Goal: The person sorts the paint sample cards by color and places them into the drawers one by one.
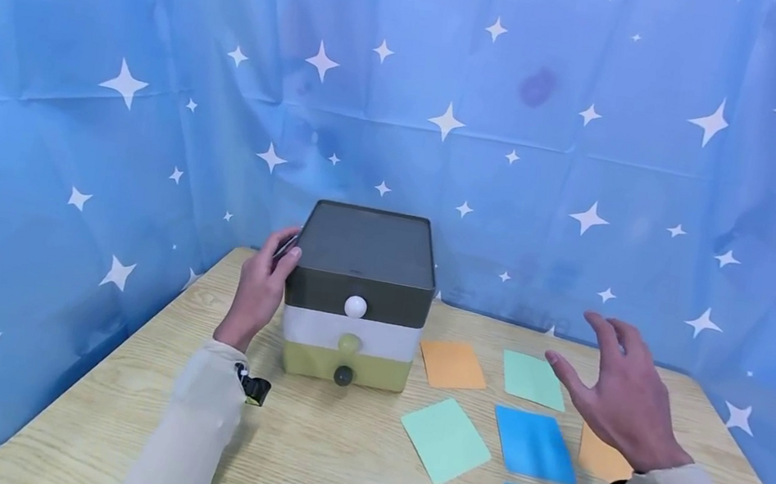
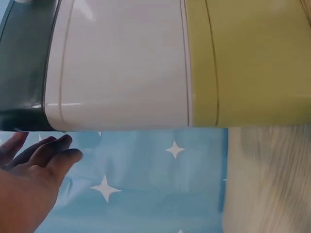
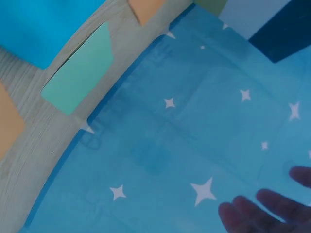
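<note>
Presently, a pale wood-grain table [image 1: 312, 463] fills the lower frame. Left of centre stands a glossy box of stacked black, white and olive tiers [image 1: 380, 295]. The left hand [image 1: 260, 290], fingers loosely apart, rests at its upper left side; the right hand [image 1: 629, 404], spread, holding nothing, hovers at right above flat square coloured sheets [image 1: 445, 440]. An uneven sideways push from the left hand could perhaps shift the box.

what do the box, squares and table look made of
Box: probably plastic, smooth and semi-glossy; soft highlights show on its side in the left wrist view.
Squares: likely paper or thin card, matte; flat, even colour.
Table: wood or wood-look laminate, slight sheen; grain and a bright reflection.
</note>
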A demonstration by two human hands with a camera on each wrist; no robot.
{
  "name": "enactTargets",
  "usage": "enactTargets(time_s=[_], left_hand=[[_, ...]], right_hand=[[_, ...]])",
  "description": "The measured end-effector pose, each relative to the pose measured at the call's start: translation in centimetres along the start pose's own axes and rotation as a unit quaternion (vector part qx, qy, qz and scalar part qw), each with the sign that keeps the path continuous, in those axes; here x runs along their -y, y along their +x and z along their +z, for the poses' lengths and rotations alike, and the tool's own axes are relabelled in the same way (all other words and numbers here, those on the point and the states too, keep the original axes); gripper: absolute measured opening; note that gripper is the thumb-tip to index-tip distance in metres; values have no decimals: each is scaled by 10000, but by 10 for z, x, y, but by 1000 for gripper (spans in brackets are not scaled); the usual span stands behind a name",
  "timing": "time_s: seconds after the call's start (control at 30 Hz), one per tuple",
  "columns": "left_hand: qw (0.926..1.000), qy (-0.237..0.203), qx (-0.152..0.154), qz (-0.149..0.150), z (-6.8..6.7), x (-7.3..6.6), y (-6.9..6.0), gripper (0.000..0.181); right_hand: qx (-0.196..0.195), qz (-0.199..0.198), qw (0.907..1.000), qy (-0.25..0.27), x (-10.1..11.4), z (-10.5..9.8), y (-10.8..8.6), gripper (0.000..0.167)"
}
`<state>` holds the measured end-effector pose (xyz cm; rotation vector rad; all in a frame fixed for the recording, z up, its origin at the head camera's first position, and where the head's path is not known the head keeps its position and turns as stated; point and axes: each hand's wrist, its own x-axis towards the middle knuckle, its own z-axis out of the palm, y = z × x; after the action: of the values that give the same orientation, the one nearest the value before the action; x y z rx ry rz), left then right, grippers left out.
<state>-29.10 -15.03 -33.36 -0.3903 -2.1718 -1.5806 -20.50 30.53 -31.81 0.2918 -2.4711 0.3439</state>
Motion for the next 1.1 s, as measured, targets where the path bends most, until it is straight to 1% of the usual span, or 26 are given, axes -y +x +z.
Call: enactTargets(time_s=[0.17, 0.37, 0.6, 0.73, 0.83, 0.93, 1.1], left_hand=[[9999, 25, -101, 63, 2, 4, -2, 47], [9997, -102, -213, 99, 4, 8, -1, 44], [9987, -248, -406, 169, 7, 10, -2, 41], [9982, -327, -441, 238, 8, 11, -2, 41], [9979, -355, -483, 248, 10, 11, -1, 40], [9975, -398, -541, 228, 11, 11, 0, 40], [9970, -428, -630, 170, 12, 11, 0, 39]], right_hand=[[268, 54, 9993, 241, 7, 0, -2, 64], [568, 189, 9968, 533, 15, 4, -5, 53], [801, 23, 9949, 617, 23, 12, -3, 35], [972, -32, 9925, 745, 28, 17, -4, 29], [1069, 16, 9904, 875, 34, 20, -4, 29], [1271, 197, 9857, 1093, 41, 25, -4, 29], [1776, 573, 9688, 1630, 53, 32, -7, 28]])
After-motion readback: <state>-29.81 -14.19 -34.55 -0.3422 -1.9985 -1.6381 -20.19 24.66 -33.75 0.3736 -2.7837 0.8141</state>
